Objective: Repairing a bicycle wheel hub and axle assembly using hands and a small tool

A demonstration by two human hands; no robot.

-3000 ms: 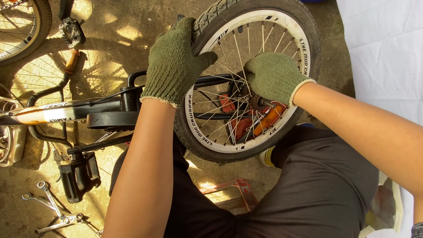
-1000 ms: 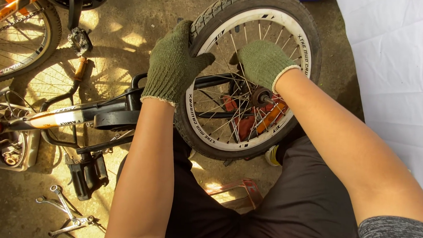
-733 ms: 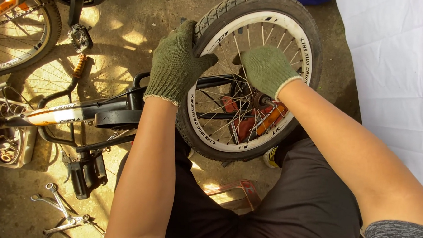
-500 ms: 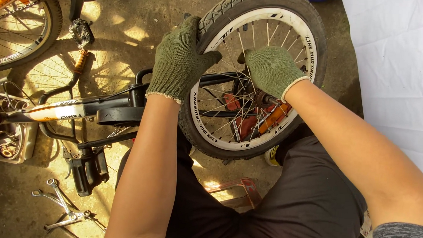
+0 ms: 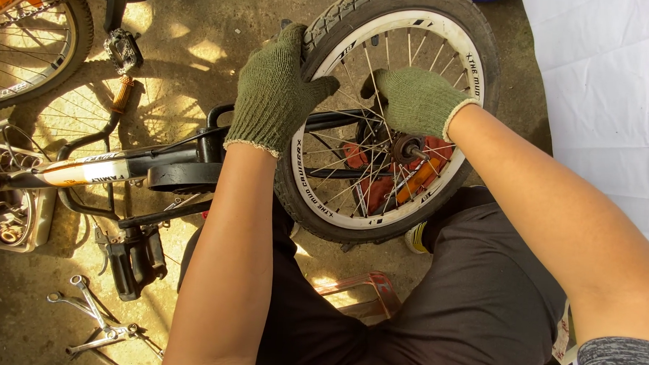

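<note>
A small bicycle wheel [image 5: 390, 17] with a black knobby tyre, white rim and thin spokes stands in front of me, fitted in a black bike frame [image 5: 172, 170] lying on its side. My left hand [image 5: 276, 93], in a green knit glove, grips the tyre at its upper left. My right hand [image 5: 416, 99], also gloved, rests over the spokes just above the hub and axle [image 5: 406, 148]. An orange reflector [image 5: 419, 181] sits among the spokes.
Several wrenches [image 5: 89, 318] lie on the concrete at lower left beside a black pedal [image 5: 135, 258]. Another bike's wheel [image 5: 31, 45] is at upper left. A white sheet [image 5: 613, 85] covers the right side. A red stool [image 5: 367, 294] shows under my legs.
My right hand shifted slightly over the spokes toward the hub, and the view drifted a little. My left hand kept its grip on the tyre.
</note>
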